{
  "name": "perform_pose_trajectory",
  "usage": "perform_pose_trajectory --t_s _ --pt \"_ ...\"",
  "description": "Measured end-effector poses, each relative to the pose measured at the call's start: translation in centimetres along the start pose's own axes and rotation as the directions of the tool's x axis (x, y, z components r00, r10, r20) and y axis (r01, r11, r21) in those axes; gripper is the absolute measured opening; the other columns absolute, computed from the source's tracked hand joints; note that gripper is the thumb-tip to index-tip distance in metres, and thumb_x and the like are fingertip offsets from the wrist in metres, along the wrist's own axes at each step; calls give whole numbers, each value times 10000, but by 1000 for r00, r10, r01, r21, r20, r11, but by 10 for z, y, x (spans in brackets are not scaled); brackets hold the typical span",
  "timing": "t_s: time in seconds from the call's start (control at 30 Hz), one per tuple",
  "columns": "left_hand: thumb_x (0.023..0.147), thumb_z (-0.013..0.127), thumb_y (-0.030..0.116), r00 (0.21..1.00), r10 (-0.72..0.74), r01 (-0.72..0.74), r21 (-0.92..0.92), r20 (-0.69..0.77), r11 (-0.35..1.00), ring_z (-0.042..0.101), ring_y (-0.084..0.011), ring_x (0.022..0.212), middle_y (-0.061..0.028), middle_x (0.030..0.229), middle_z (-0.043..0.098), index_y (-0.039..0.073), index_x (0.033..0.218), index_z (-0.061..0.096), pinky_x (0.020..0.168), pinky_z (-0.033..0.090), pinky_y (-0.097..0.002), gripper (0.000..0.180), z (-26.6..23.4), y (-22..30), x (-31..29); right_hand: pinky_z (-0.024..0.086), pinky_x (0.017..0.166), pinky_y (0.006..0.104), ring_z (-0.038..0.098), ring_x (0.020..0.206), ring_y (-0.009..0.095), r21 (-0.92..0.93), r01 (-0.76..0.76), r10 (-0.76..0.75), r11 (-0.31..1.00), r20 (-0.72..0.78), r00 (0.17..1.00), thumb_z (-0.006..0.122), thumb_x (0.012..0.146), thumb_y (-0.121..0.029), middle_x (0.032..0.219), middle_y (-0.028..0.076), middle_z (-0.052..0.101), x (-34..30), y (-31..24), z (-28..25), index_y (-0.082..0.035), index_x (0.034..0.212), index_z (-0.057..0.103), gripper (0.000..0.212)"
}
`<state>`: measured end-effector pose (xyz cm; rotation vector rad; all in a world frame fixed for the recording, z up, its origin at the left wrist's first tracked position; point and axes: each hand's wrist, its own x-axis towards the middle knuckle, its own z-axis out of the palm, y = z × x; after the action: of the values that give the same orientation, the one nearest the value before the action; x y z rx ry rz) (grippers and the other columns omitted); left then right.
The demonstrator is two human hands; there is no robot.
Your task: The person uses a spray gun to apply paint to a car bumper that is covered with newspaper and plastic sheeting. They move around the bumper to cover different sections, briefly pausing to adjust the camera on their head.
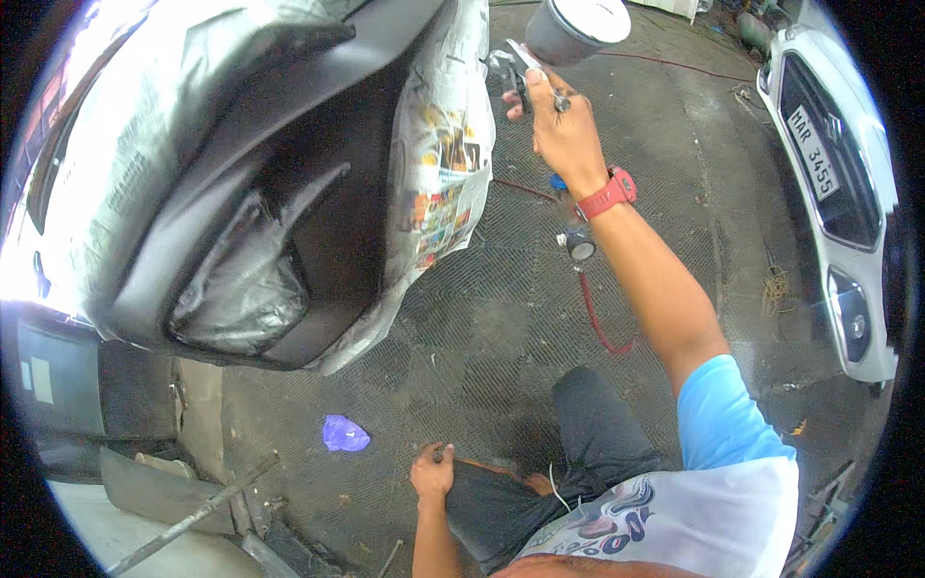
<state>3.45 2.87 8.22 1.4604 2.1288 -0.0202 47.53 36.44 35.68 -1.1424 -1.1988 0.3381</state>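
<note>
My right hand, arm stretched forward, is closed around a paint spray gun. On top of the gun sits a grey cup with a white lid. The gun is beside the newspaper masking on the edge of a dark grey car bumper. Clear film covers the bumper's lamp recess. Beneath my right wrist hangs a round pressure gauge with a red hose. My left hand is low beside my knee, its fingers curled; a small dark spot shows in them, too small to name.
A white car stands at the right. Purple crumpled film lies on the ridged dark floor. At the lower left are loose body panels and a long pole. A red hose crosses the floor at the back.
</note>
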Motion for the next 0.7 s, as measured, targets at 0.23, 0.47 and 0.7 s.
perform_pose_trajectory --t_s 0.23,0.47,0.7 --pt "1028 565 594 923 -162 137 96 350 986 550 -456 1402 -220 1472 633 108 1504 599 1193 417 -504 680 -44 22 -114 562 722 331 644 727 115 96 -358 279 929 458 844 524 1130 -326 837 45 728 -2 -104 -30 10 1347 691 433" --pt "1035 582 585 869 -117 180 -87 481 980 614 -393 1359 -217 1442 660 51 1476 615 1154 455 -470 693 -140 72 -211 571 665 346 687 677 146 43 -453 350 890 573 741 526 1129 -385 769 59 716 56 -160 -43 -8 1075 701 419" --pt "1043 606 521 910 -144 245 -225 390 943 661 -377 1298 -204 1398 691 48 1436 641 1116 485 -458 616 -162 112 -224 573 720 366 728 711 195 -125 -417 436 900 257 863 559 1084 -491 788 137 754 157 -158 -57 0 1354 703 578"
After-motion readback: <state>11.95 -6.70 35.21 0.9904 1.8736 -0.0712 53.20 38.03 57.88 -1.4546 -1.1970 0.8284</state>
